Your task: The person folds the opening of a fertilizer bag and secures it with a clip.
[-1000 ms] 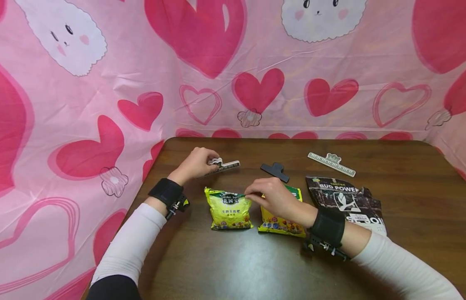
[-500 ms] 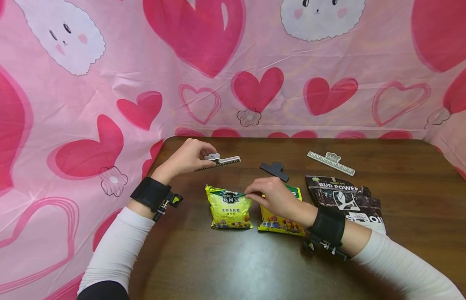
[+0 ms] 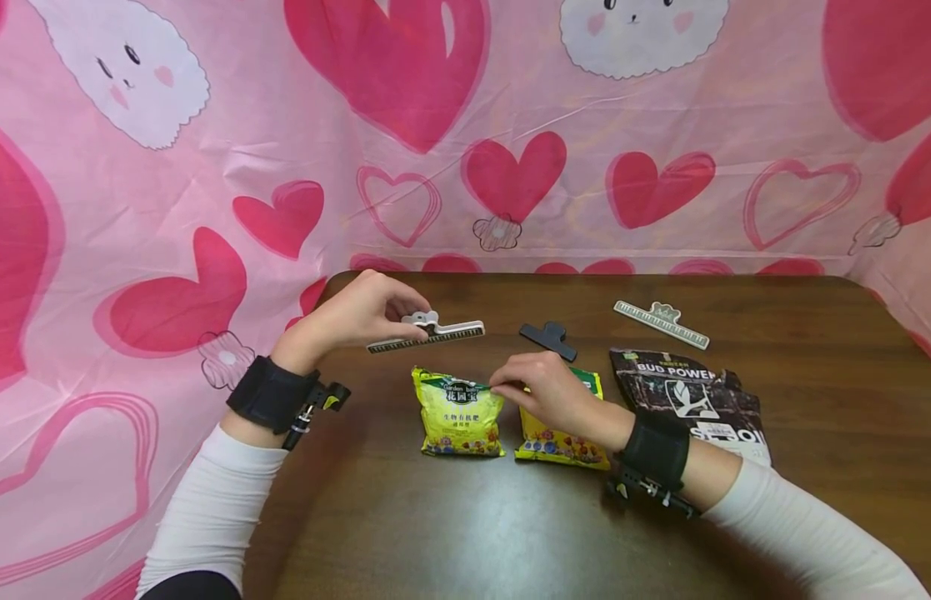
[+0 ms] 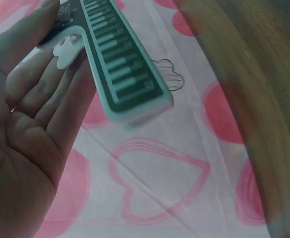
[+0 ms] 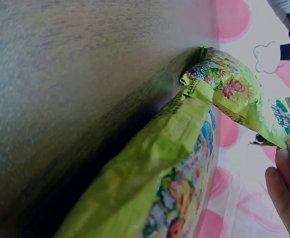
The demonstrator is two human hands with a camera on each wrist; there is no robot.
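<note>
The left hand point(image 3: 360, 317) grips a white clip point(image 3: 427, 332) lifted above the table point(image 3: 465, 517), not yet on any bag. Below it, the left yellow bag point(image 3: 457, 414) lies unclipped; the right hand point(image 3: 543, 392) pinches its top corner. A second yellow bag point(image 3: 555, 446), black clip point(image 3: 543, 337), dark bag point(image 3: 698, 400) and spare clip point(image 3: 660, 323) lie untouched.

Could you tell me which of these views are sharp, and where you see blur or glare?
Head view: sharp overall, with a soft sheen on the table and bowed edges from the wide lens. Left wrist view: the clip in the left hand is slightly soft, and the table edge at right is a blur. Right wrist view: the near yellow bag is out of focus; the tabletop is smeared.
</note>
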